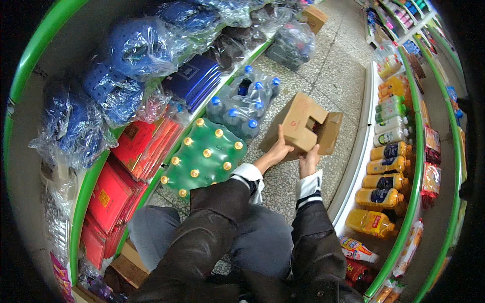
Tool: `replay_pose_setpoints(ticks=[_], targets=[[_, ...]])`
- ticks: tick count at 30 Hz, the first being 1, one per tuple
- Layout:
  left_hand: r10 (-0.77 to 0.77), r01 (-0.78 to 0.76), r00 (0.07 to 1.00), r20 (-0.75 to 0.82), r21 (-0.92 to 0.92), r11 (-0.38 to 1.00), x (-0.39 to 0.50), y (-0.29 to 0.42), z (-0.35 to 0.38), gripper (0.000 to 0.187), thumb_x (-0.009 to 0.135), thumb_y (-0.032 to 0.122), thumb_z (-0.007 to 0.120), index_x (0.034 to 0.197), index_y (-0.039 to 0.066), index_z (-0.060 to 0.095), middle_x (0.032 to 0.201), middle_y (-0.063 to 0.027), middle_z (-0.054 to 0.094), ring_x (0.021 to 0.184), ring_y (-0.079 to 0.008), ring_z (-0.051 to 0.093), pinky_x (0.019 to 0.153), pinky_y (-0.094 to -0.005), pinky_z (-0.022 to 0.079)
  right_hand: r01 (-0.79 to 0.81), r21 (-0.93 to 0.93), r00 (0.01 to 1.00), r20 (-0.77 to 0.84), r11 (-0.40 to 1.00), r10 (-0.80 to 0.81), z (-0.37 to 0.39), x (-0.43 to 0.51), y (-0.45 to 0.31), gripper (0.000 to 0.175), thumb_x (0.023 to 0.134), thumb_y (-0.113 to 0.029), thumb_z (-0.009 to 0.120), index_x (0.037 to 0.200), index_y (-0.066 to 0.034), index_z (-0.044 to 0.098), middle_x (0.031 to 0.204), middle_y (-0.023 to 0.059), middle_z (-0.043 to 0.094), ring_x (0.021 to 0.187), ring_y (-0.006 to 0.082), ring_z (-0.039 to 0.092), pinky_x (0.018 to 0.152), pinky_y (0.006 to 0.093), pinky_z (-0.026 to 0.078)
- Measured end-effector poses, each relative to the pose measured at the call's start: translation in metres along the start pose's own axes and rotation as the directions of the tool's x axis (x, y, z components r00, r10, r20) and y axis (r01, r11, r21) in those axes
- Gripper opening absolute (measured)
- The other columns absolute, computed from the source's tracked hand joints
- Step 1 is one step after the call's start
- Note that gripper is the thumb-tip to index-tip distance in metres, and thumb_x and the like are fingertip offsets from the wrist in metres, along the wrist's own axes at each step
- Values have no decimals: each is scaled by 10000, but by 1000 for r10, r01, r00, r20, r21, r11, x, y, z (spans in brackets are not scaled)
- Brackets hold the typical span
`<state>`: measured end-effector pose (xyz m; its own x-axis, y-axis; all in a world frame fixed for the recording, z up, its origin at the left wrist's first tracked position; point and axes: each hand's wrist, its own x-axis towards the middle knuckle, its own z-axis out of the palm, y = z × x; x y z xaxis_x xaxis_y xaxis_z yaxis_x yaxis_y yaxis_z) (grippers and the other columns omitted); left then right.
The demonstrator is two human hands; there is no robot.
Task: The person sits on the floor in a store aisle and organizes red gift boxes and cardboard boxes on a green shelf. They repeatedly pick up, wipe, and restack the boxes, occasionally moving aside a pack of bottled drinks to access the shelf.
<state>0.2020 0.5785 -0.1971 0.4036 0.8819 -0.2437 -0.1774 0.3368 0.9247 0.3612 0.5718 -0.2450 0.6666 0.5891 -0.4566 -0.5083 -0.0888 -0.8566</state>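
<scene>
A brown cardboard box [299, 121] rests tilted above the speckled floor, with a cut-out notch and a flap standing out on its right side. My left hand [277, 150] lies against the near left part of the box, index finger stretched along its face. At the lower right corner, near the flap, my right hand [310, 161] grips the cardboard edge. Both hands' undersides are hidden. Left of the box stand a shrink-wrapped pack of green bottles with gold caps [206, 153] and a wrapped pack of clear bottles with blue caps [242, 102].
Shelving with green edges [416, 151] holds orange drink bottles [382, 181] on the right. Left shelves carry red packets [113, 197], blue packets [193, 81] and plastic-wrapped blue goods [140, 45]. Farther up the aisle are a dark crate [282, 57] and another cardboard box [314, 19].
</scene>
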Motion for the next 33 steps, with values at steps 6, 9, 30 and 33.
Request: replay_pose_setpoints(ticks=[6, 9, 30, 33], targets=[[155, -166, 986, 65, 522, 837, -21, 26, -55, 851, 846, 152, 643, 1473, 16, 85, 1465, -205, 299, 1330, -277, 337, 1097, -346, 256, 114, -198, 932, -317, 974, -173, 49, 67, -25, 337, 939, -248, 538, 1055, 64, 588, 974, 120, 648, 754, 249, 622, 664, 386, 509], [419, -239, 883, -213, 564, 791, -79, 41, -111, 675, 840, 190, 657, 1395, -4, 325, 1422, -191, 372, 1334, -296, 335, 1104, -361, 251, 423, -473, 862, -55, 773, -505, 26, 101, -26, 445, 872, -244, 612, 1129, 109, 530, 1074, 244, 606, 880, 346, 602, 756, 447, 464], [-213, -170, 451, -867, -317, 933, -276, -58, -157, 720, 852, 274, 659, 1417, 117, 241, 1354, -95, 409, 1207, -270, 431, 982, -457, 374, 858, -239, 256, 966, -454, -25, 186, -103, 55, 992, 646, -391, 799, 1427, -85, 269, 1421, 227, 337, 1326, 422, 305, 1011, 552, 354], [-229, -195, 443, -867, -343, 919, -279, -71, -162, 657, 863, 317, 641, 1388, 105, 306, 1312, -87, 454, 1179, -258, 456, 970, -443, 380, 855, -259, 262, 963, -450, -58, 196, -94, 52, 973, 667, -379, 788, 1418, -45, 267, 1406, 220, 358, 1310, 408, 335, 987, 542, 396]])
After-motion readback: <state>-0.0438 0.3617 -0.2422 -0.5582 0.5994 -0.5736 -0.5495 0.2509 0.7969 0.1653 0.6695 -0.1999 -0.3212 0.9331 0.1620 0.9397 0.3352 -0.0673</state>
